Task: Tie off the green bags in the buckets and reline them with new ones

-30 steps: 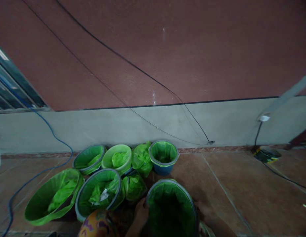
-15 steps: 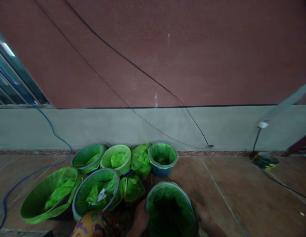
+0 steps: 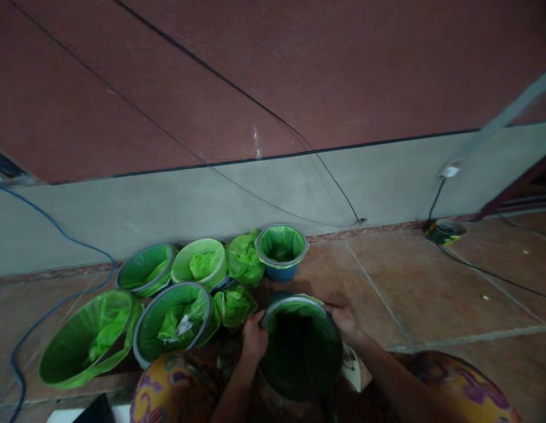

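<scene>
A round bin (image 3: 302, 352) with a green bag lining it and a grey rim is between my hands, its dark inside tilted toward me. My left hand (image 3: 255, 338) is closed on the left side of the rim. On the upper right side, my right hand (image 3: 343, 320) grips the rim with its fingers at the bag's edge. Just beyond stands a smaller blue bin (image 3: 282, 271), also lined in green. Left of my hands are a grey-rimmed lined bin (image 3: 140, 329) and a bundled green bag (image 3: 234, 302).
More lined bins stand at the left: a wide one (image 3: 57, 358), a pale green one (image 3: 178, 273) and a dark one (image 3: 123, 276). A blue hose (image 3: 57, 308) crosses the floor. By the wall (image 3: 387, 188) at the right sits a tin (image 3: 447, 232) with a black cable.
My view has turned down and tilted. The bin between my hands has tipped toward me, and my right hand has come up to its upper right rim.
</scene>
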Action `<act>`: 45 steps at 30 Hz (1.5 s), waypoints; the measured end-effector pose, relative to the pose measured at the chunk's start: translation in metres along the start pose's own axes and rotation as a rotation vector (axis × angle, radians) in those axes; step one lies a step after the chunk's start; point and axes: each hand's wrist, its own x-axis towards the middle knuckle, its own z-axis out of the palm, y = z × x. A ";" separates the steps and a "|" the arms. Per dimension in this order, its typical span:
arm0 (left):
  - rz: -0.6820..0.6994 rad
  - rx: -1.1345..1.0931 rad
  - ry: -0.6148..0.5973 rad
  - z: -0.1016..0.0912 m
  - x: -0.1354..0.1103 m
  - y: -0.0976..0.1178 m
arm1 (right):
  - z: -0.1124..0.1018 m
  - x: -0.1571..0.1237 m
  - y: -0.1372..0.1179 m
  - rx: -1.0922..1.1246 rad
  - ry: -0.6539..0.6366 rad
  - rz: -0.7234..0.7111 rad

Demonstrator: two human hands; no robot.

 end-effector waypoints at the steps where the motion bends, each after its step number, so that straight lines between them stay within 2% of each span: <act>1: 0.000 0.005 -0.002 0.001 0.002 -0.002 | 0.002 -0.002 -0.003 0.044 -0.018 0.012; 4: 0.010 -0.006 -0.048 0.006 0.006 -0.004 | 0.010 -0.008 -0.011 0.108 -0.044 0.011; 8: 0.017 -0.022 -0.079 0.011 0.007 0.002 | 0.019 -0.011 -0.016 0.032 -0.034 -0.008; 12: -0.111 0.012 -0.124 0.009 0.007 0.006 | 0.019 -0.007 -0.016 -0.007 0.030 0.000; 16: -0.210 0.068 -0.178 0.009 0.002 0.001 | 0.014 -0.002 -0.020 0.012 0.062 0.020; 18: -0.231 0.100 -0.192 0.010 -0.001 -0.002 | 0.014 -0.004 -0.023 -0.034 0.018 -0.004; 22: -0.225 0.151 -0.199 0.014 -0.004 0.000 | 0.019 -0.013 -0.029 -0.125 -0.173 -0.144; 24: -0.219 0.168 -0.195 0.016 -0.002 0.003 | 0.023 -0.014 -0.029 -0.122 -0.199 -0.167; 26: -0.214 0.174 -0.196 0.017 0.002 0.007 | 0.025 -0.012 -0.027 -0.085 -0.154 -0.126; 32: -0.223 0.134 -0.214 0.020 0.002 0.006 | 0.017 0.007 -0.025 0.097 0.134 -0.030; 35: -0.241 0.128 -0.209 0.019 -0.001 0.002 | 0.010 0.009 -0.027 0.095 0.197 -0.004; 37: -0.249 0.134 -0.194 0.017 -0.002 0.000 | 0.007 0.008 -0.029 0.080 0.183 0.016; 42: -0.259 0.176 -0.149 0.013 -0.001 0.002 | 0.008 0.005 -0.029 0.009 -0.005 0.019; 45: -0.243 0.167 -0.148 0.013 -0.001 0.006 | 0.011 0.011 -0.025 0.000 0.075 -0.004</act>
